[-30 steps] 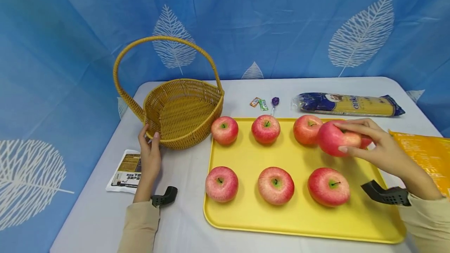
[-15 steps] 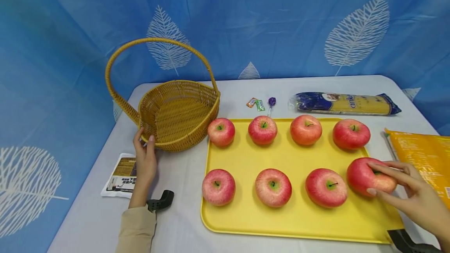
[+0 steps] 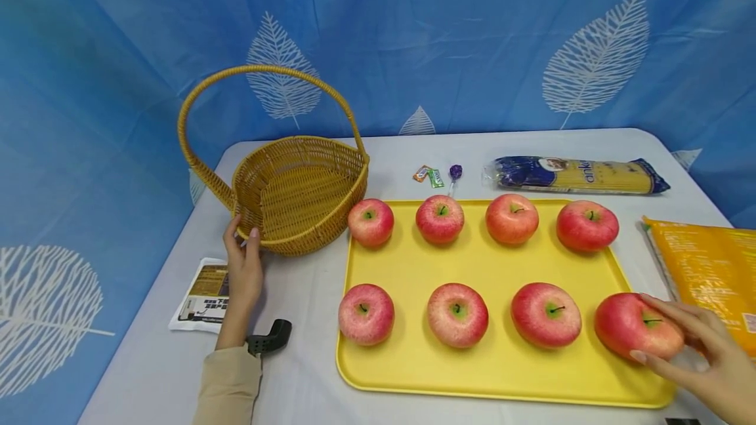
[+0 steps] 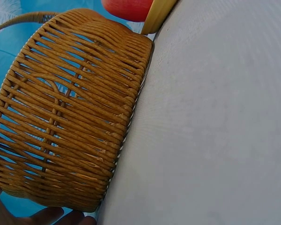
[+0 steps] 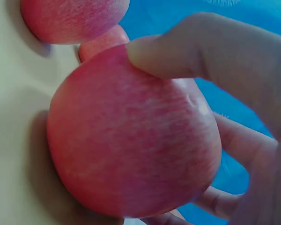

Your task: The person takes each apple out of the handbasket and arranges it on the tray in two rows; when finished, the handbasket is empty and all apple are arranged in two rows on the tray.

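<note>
My right hand (image 3: pixel 709 353) grips a red apple (image 3: pixel 638 326) at the near right corner of the yellow tray (image 3: pixel 472 376). In the right wrist view the thumb presses one side of this apple (image 5: pixel 131 136), and the fingers curl round the other. Several more apples lie in two rows on the tray, among them a front-row apple (image 3: pixel 546 315) beside the held one. My left hand (image 3: pixel 243 274) holds the near left rim of a wicker basket (image 3: pixel 313 231) with a tall arched handle. No contents show inside it. The left wrist view shows fingertips (image 4: pixel 47 215) at the basket's wall.
A printed pouch (image 3: pixel 207 297) lies left of my left forearm. Behind the tray are small wrapped candies (image 3: pixel 436 178), a purple lollipop (image 3: pixel 455 172) and a long pasta packet (image 3: pixel 581 174). An orange bag (image 3: pixel 709 267) lies right of the tray. Blue cloth hangs behind the table.
My right hand has carried the apple from above the tray's back right toward me, down to the near right corner. The left hand still holds the basket rim.
</note>
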Demonstrator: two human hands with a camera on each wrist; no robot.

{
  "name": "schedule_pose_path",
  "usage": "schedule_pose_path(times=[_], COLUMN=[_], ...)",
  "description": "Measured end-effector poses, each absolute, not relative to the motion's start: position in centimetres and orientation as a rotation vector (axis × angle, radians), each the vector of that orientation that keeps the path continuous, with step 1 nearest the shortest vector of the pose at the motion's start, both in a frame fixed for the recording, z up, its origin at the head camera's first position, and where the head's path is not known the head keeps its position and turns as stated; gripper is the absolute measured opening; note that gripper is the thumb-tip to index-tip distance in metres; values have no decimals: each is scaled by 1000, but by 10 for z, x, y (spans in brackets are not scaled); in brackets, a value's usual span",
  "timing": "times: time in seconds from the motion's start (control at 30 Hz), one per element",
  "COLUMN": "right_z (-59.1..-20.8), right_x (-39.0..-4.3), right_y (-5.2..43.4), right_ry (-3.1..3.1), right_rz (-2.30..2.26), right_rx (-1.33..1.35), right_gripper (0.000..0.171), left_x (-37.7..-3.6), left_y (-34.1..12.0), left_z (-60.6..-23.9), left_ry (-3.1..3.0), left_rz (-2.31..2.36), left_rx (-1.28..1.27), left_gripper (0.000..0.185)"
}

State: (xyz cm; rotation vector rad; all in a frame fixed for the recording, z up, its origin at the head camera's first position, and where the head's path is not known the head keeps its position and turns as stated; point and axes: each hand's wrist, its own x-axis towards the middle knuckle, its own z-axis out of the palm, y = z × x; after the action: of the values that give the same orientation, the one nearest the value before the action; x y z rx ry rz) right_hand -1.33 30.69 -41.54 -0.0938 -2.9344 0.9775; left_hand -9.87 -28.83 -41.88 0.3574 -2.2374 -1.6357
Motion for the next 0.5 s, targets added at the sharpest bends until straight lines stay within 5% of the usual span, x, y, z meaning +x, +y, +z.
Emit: schedule_pose_path(times=[0.3,0.5], right_z=[-419,-418], right_x=[-14,-15], right_y=[307,304], right_ry=[-3058,-3130], right_rz=[965,1047], right_rx=[-109,-126], right_gripper=[90,93], left_x=[-88,-95], left_y=[-272,-283], left_z=[-392,-410], left_ry=[-2251,-2251], left_rz=[-1646,-1644], left_rx=[355,382], left_gripper=[53,54])
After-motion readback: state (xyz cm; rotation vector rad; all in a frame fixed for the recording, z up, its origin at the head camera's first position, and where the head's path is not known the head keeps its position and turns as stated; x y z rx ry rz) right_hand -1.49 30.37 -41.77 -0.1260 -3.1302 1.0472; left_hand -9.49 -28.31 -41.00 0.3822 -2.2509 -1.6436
